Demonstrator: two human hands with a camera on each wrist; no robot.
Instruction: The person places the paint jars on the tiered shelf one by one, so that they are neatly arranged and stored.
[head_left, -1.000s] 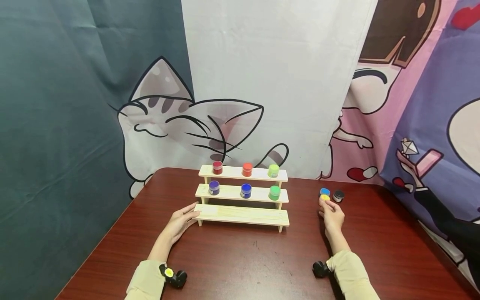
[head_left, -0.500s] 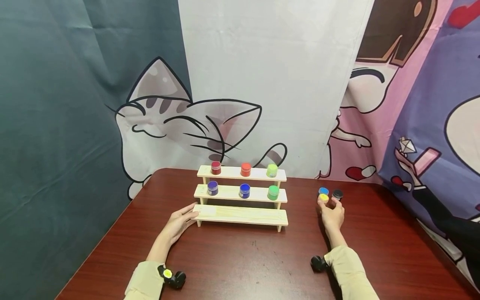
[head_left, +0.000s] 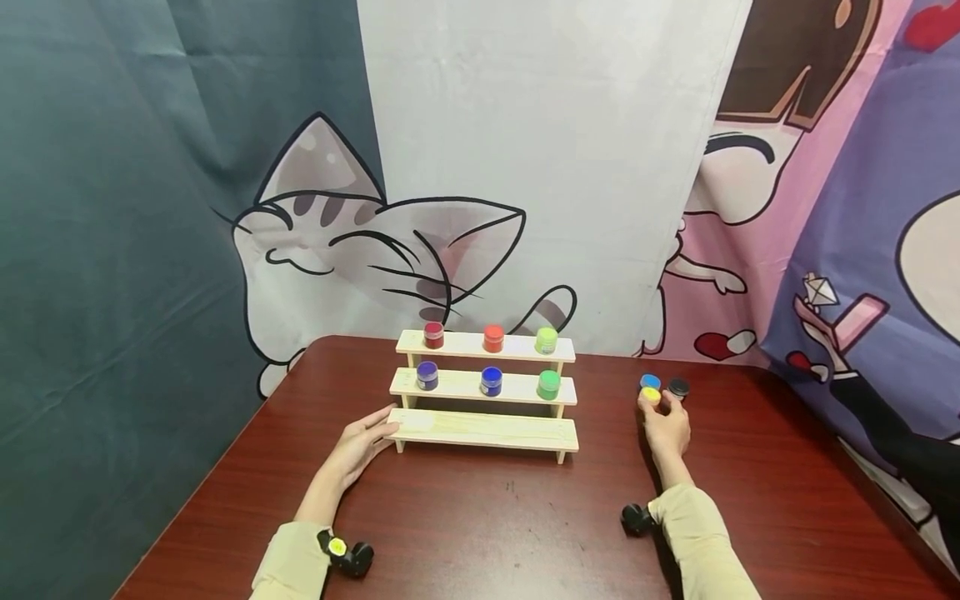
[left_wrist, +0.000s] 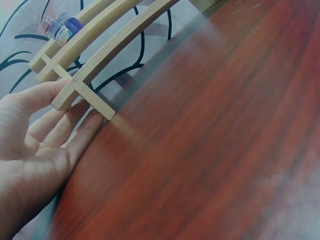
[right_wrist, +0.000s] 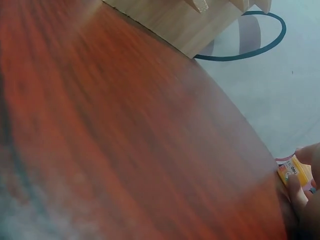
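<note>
A three-tier wooden display rack [head_left: 483,429] stands on the table, its lowest step bare on top. My left hand [head_left: 360,446] grips the left end of that step; in the left wrist view the thumb lies along the board's end and the other fingers are under it. At the right, my right hand [head_left: 667,429] holds a small yellow paint jar [head_left: 650,397] between thumb and fingers. Its yellow label [right_wrist: 294,172] shows between the fingers in the right wrist view. Just behind are a blue-lidded jar [head_left: 650,381] and a black-lidded jar [head_left: 678,387], the latter right by the fingertips.
On the top step sit dark red [head_left: 433,335], red [head_left: 493,338] and light green [head_left: 547,340] jars. The middle step bears purple [head_left: 427,375], blue [head_left: 491,381] and green [head_left: 549,384] ones. A printed curtain [head_left: 600,208] hangs behind the brown table [head_left: 487,525].
The right hand's fingers have spread from around the yellow jar toward the black-lidded jar. The left hand and the rack have stayed put.
</note>
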